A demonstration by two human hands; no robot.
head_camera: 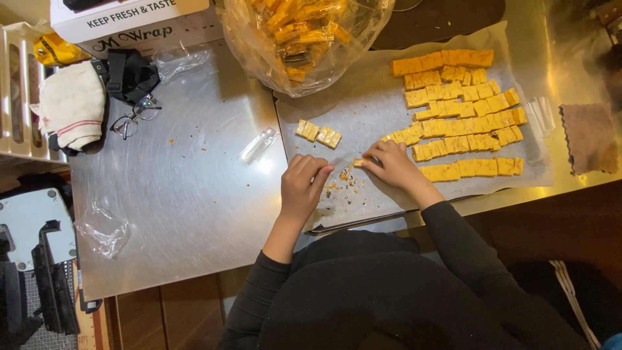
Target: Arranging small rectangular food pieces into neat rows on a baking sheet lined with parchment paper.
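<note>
The right hand's fingertips (370,157) are pinched together on a small orange-yellow square cracker piece (358,163) that lies on the sheet of pale baking paper (363,104), just left of the rows. The right hand (394,165) rests palm down over the paper's near part, its wrist in a black sleeve. The left hand (303,185) sits just beside it to the left, fingers curled loosely inward with the tips near the piece; whether they touch it or hold anything cannot be told. Between the two hands lie orange crumbs (343,176) scattered on the paper.

To the right of the right hand, cut orange-yellow cracker squares (463,110) lie in uneven rows across the paper. Further left on the paper sit two small clusters of wrapped cracker pieces (318,133). Beyond them, at the far edge, stands a large clear plastic bag filled with wrapped orange pieces (304,35). A long dark metal knife (363,221) lies along the near edge of the brushed steel table (194,188).

On the table's left part are a small clear wrapper (258,145), a crumpled clear plastic bag (103,228), a pair of eyeglasses (135,116), and a folded cream cloth (71,107).
</note>
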